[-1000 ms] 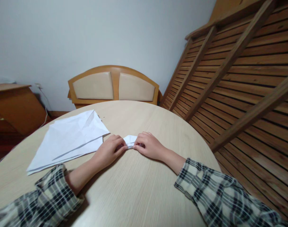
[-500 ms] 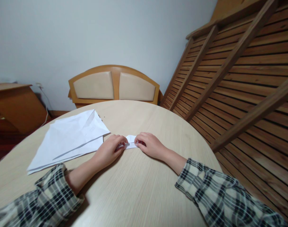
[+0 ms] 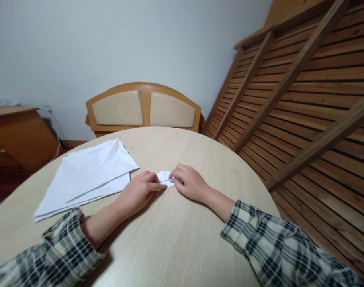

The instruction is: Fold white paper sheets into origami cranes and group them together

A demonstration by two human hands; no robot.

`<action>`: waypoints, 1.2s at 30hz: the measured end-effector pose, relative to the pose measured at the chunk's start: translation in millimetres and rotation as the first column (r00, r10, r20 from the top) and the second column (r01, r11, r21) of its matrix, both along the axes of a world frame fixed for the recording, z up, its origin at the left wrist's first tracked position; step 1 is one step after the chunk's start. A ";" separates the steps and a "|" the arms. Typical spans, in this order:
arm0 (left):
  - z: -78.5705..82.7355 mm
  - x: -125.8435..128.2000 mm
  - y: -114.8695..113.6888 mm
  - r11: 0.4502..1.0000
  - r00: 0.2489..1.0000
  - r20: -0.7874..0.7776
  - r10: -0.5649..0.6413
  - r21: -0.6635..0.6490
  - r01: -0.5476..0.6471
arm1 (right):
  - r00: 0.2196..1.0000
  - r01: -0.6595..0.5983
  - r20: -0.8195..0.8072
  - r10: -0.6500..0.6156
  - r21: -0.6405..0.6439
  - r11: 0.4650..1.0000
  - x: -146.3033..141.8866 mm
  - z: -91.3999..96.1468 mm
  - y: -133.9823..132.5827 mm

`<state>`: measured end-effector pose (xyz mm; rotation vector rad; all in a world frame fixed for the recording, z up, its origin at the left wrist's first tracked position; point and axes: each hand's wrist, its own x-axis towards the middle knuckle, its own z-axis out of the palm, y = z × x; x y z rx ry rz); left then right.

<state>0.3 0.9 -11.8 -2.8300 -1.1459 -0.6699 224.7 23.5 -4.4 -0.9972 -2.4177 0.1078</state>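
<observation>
A small folded piece of white paper [image 3: 164, 176] lies on the round table [image 3: 176, 231], between my two hands. A crease line runs across it, and both its ends are covered by my fingers. My left hand [image 3: 141, 189] is closed on the left end, with the thumb stretched along the near edge and pressing down. At the other end my right hand [image 3: 189, 181] has its fingers curled, pinching the paper at the crease.
Left of my hands lies a stack of creased white paper sheets [image 3: 86, 171]. Past the far table edge stands a headboard [image 3: 145, 103] with two cream panels. A slatted wooden frame [image 3: 289, 103] leans on the right, and a wooden cabinet [image 3: 23, 139] stands at the far left.
My left thumb has moved right and flattened along the paper's near edge. My right fingers have shifted slightly on the right end. The stack of sheets stays put.
</observation>
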 end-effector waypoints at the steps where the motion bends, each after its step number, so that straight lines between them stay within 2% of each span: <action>1: 0.9 0.8 -0.9 1.000 1.000 -0.019 0.002 0.010 -0.002 | 1.000 0.004 -0.006 -0.003 0.013 1.000 0.3 0.6 -0.2; 5: 4.5 3.8 -4.4 0.999 0.997 -0.079 -0.002 0.053 0.006 | 1.000 -0.014 0.010 0.014 -0.020 1.000 1.2 0.8 -1.2; 10: 6.9 4.2 -5.6 0.998 0.992 -0.123 0.004 0.065 0.004 | 0.988 -0.056 0.134 0.073 -0.130 0.990 0.4 1.7 -3.9; 14: 8.4 3.9 -6.5 0.996 0.985 -0.168 0.030 0.083 -0.016 | 0.984 0.016 0.178 0.009 -0.140 0.990 0.6 5.9 -4.5; 20: 9.6 4.8 -8.7 0.988 0.972 -0.201 0.122 0.123 -0.098 | 0.988 0.086 0.134 -0.074 -0.089 0.992 1.0 6.8 0.0; 27: 15.6 6.1 -11.1 0.989 0.978 -0.147 0.146 -0.004 -0.148 | 0.998 0.063 -0.008 -0.064 -0.056 0.996 0.6 7.2 0.6; 31: 16.1 7.1 -12.0 0.984 0.984 -0.075 0.163 -0.065 -0.168 | 0.999 0.022 -0.029 -0.024 -0.063 0.998 0.4 7.7 -0.4; 36: 15.4 7.9 -12.1 0.981 0.984 -0.037 0.174 -0.083 -0.177 | 0.999 -0.029 -0.036 0.026 -0.060 0.998 0.3 6.2 -1.3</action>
